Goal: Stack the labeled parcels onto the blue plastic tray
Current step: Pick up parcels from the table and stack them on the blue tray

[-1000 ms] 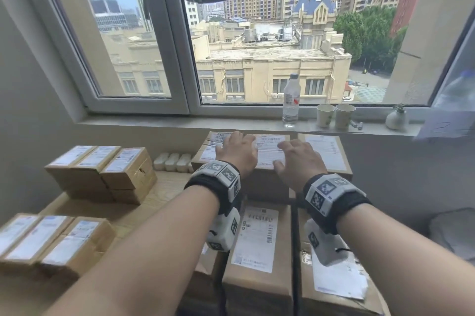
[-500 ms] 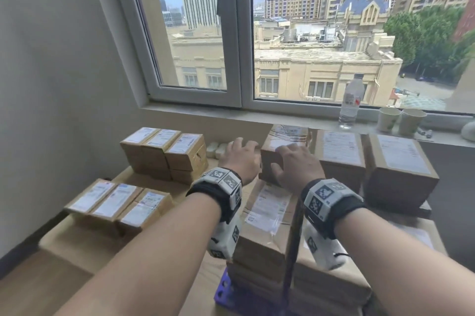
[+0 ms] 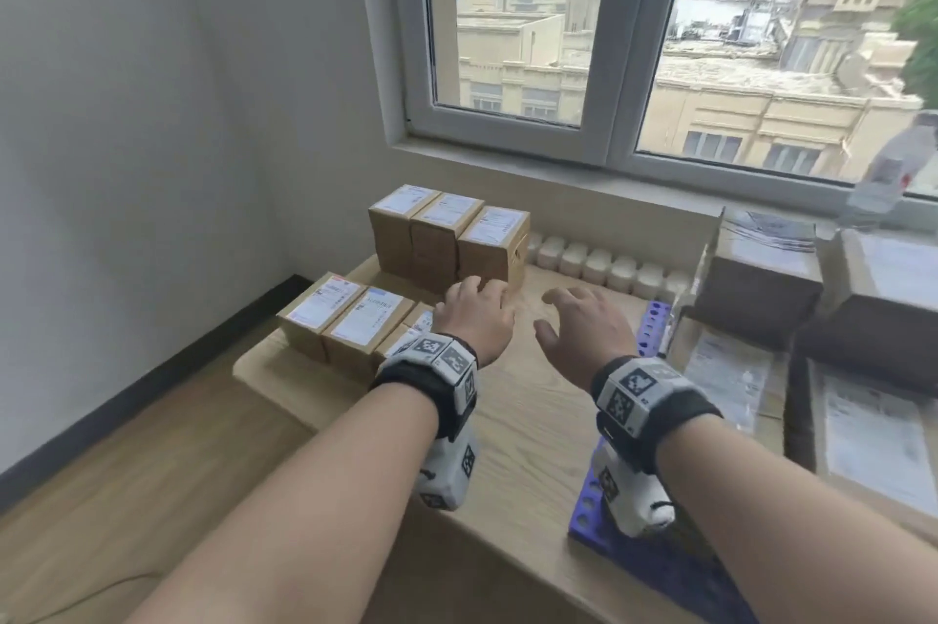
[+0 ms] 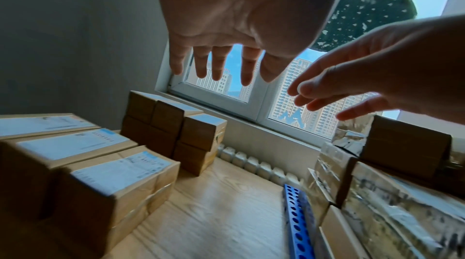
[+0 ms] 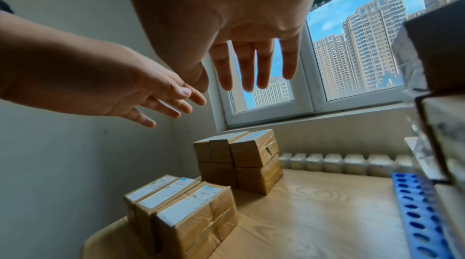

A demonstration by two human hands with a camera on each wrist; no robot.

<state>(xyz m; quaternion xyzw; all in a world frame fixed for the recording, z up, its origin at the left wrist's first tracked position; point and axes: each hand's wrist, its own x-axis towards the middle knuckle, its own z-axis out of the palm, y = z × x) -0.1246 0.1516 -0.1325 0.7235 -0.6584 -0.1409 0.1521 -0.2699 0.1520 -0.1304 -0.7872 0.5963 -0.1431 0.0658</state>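
While both forearms reach in from the bottom of the frame, the left hand point(image 3: 474, 321) and the right hand point(image 3: 583, 334) hover side by side above the wooden bench point(image 3: 528, 420), each spread wide with straight fingers and holding nothing. At the lower right, the blue tray point(image 3: 655, 557) shows a perforated edge under the right wrist, and the stacked parcels point(image 3: 761, 283) on it fill the right side of the frame in at least two layers; their exact number cannot be told.

Left of the hands stands the near group of parcels point(image 3: 350, 319): three labels side by side, two boxes high, at the bench's left edge. Behind it, toward the centre of the frame, the far group of parcels point(image 3: 446, 237) also counts three across and two high. The left hand's fingertips hang in front of this far group, apart from it in the wrist views. A bare strip of bench runs between these groups and the tray, wide enough for both hands. A row of small pale bottles point(image 3: 604, 265) lines the wall under the window point(image 3: 609, 65).

Half a second ago both hands lay on a parcel on the tray stack; now they are off it and over the open bench, and the view has swung left.
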